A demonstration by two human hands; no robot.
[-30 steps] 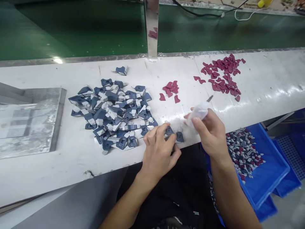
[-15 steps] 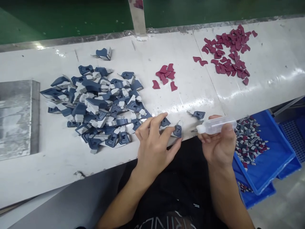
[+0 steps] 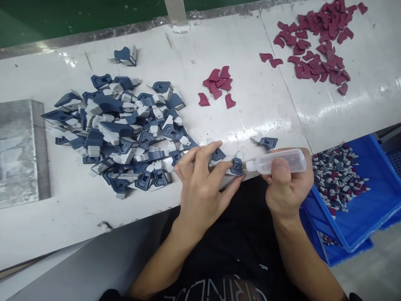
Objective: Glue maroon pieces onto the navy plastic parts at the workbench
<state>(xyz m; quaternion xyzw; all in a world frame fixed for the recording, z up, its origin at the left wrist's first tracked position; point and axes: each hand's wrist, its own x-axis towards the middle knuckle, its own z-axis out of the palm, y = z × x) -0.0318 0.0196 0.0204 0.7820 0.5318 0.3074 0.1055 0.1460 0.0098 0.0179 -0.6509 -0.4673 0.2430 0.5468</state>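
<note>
At the table's front edge, my left hand (image 3: pixel 203 182) pinches a small blue and grey plastic part (image 3: pixel 237 166) between thumb and index finger, its recessed face upward. My right hand (image 3: pixel 288 179) is wrapped round a translucent squeeze bottle (image 3: pixel 280 162), thumb on top, lying nearly level. The bottle's thin tip points left and meets the recess of the held part; whether liquid comes out I cannot see. Another blue part (image 3: pixel 218 154) lies just behind my left fingers. Behind the bottle's nozzle is one more blue part (image 3: pixel 268 143).
A large heap of blue and grey parts (image 3: pixel 125 121) covers the table's left side. Dark red pieces form a small cluster (image 3: pixel 216 83) and a bigger one (image 3: pixel 326 46). A metal tray (image 3: pixel 44 159) stands far left. Blue bins (image 3: pixel 360 225) with mixed parts sit below the right edge.
My right hand has brought the bottle left and turned it, so its tip now reaches the held part. My left hand keeps its pinch. The whole view has shifted slightly.
</note>
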